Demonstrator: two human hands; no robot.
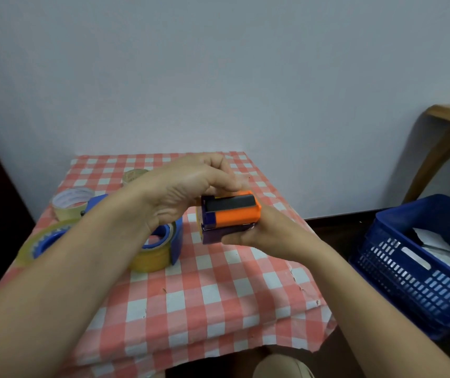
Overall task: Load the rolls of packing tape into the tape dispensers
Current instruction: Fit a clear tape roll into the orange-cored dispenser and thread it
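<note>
An orange and dark blue tape dispenser (232,214) is held above the checkered table (204,296). My right hand (262,233) grips it from below and behind, fingers curled round its dark base. My left hand (191,184) reaches over its top, fingers curled at the far edge; what they pinch is hidden. A blue dispenser (176,236) with a yellowish tape roll (150,257) stands behind my left forearm. Another blue-cored roll (41,241) lies at the left. A clear roll (71,203) and a brownish roll (134,175) lie further back.
A blue plastic crate (414,266) with white papers sits on the floor to the right. A wooden table leg (436,154) stands behind it. The wall is close behind the table. A knee (281,366) shows under the table's front edge.
</note>
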